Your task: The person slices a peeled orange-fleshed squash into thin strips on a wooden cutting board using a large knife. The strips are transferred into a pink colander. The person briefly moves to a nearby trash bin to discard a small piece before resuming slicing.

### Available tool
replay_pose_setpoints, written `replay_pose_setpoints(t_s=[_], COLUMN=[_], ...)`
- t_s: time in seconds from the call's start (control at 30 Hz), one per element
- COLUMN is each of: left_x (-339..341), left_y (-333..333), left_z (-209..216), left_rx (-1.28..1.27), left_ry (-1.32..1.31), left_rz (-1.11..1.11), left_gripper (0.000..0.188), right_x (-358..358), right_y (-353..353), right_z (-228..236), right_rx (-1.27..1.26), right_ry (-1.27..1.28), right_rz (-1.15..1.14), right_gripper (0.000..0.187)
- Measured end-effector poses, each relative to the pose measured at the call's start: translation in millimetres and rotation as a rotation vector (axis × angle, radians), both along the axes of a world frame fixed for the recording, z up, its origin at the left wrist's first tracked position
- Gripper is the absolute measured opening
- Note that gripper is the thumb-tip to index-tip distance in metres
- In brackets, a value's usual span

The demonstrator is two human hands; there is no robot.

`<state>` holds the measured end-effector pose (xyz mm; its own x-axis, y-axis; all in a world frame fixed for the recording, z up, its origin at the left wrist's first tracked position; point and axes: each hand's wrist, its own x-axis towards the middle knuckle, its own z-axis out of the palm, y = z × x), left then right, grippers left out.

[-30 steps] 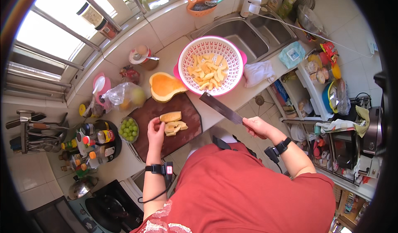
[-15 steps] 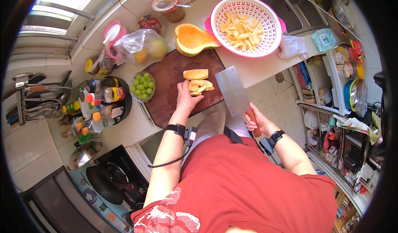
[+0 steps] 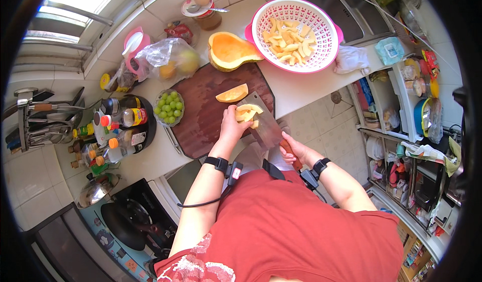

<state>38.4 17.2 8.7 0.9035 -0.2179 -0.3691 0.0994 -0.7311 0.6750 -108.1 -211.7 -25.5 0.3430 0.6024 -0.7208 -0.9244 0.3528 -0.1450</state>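
Note:
My right hand (image 3: 296, 154) grips a cleaver (image 3: 269, 131) by its wooden handle. Its broad blade lies low over the near right part of the dark red cutting board (image 3: 193, 111). On the blade rests a small heap of cut pumpkin slices (image 3: 248, 113), and the fingers of my left hand (image 3: 235, 126) curl round them from the left, holding them there. Just beyond, a peeled pumpkin wedge (image 3: 232, 93) lies alone on the board. A hollowed pumpkin half (image 3: 232, 51), cut face up, sits at the board's far edge.
A white and pink colander (image 3: 334, 56) with many pumpkin slices stands far right, beside the sink (image 3: 369, 13). Left of the board are a bowl of green grapes (image 3: 169, 107), a plastic bag of fruit (image 3: 170, 58) and several bottles (image 3: 123, 134). Storage shelves (image 3: 406, 106) stand right.
The cleaver has swung left from beside the board to under the slices, which are now gathered on its blade. My left hand has moved slightly right with them; the wedge lies turned and apart.

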Motion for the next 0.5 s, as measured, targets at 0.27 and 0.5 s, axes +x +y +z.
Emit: replay_pose_setpoints(t_s=[0.27, 0.5], left_x=[41, 120], left_y=[-74, -168], left_z=[42, 51], left_rx=[-0.315, -0.448], left_ry=[-0.223, -0.108], left_rz=[-0.048, -0.042], left_gripper=[0.065, 0.068], right_x=[28, 100], right_y=[-65, -129], right_z=[83, 144], right_rx=[-0.083, -0.734], right_ry=[-0.191, -0.432], right_rz=[-0.139, -0.225], right_gripper=[0.072, 0.064])
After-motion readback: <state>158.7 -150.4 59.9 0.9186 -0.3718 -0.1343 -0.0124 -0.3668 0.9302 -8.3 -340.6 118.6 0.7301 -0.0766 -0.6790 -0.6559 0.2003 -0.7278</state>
